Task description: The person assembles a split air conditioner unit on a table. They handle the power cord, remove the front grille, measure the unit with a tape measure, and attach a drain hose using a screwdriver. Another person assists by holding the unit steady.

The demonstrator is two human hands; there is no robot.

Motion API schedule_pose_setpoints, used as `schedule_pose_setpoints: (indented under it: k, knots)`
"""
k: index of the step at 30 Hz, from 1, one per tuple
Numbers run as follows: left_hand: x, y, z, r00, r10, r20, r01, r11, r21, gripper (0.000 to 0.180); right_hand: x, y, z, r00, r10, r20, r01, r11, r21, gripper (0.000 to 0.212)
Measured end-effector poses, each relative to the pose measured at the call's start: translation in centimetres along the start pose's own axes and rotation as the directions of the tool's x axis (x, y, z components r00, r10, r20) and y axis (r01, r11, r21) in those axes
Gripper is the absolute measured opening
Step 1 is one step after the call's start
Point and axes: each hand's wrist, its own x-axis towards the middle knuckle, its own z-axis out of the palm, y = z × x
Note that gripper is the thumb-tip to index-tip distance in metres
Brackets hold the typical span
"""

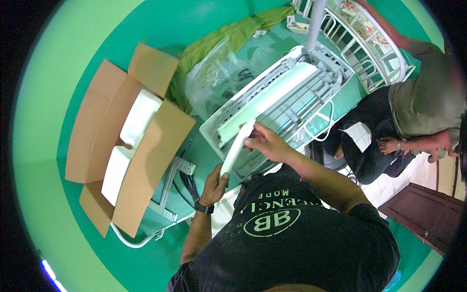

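Note:
A long, slim white plastic piece [236, 152] slants between my hands in front of my chest. My left hand [214, 186] is closed around its lower end. My right hand [265, 141] pinches it near the upper end, thumb and fingers on its edge. Just beyond my hands lies a long white and grey appliance [272, 100], which looks like an air conditioner's indoor unit, its grey ribbed side facing up. A white cable [332, 117] loops off its right side. What my fingers cover of the white piece is hidden.
An open cardboard box [151, 165] with white foam [140, 117] stands at left. Beside it lie a metal bracket [170, 177] and dark cables. Behind are a clear plastic bag [209, 80], green cloth [233, 31] and white bed rails [369, 63]. Another person [418, 92] sits at right.

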Motion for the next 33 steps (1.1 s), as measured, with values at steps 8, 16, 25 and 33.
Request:
schedule_pose_setpoints:
  k: [8, 16, 25, 33]
  knots:
    - [12.9, 17.1, 8.3, 0.995, 0.073, -0.066, -0.041, 0.917, 0.397, 0.056, -0.8, -4.3, -12.3, 0.997, -0.079, 0.005, 0.079, 0.986, -0.15, 0.05]
    - [23.3, 35.4, 5.9, 0.81, 0.179, -0.558, -0.407, 0.857, -0.317, 0.041, -4.1, -10.4, -24.2, 0.901, -0.104, 0.421, 0.381, 0.656, -0.652, 0.083]
    - [33.0, 24.9, 4.6, 0.419, 0.123, -0.899, -0.342, 0.939, -0.031, 0.056, 0.4, -11.0, -27.7, 0.995, 0.067, 0.075, -0.033, 0.924, -0.38, 0.048]
    - [35.2, 23.5, 17.9, 0.98, 0.158, 0.121, -0.191, 0.577, 0.794, 0.07, 4.5, -11.1, -34.5, 0.984, 0.014, 0.179, 0.126, 0.659, -0.742, 0.043]
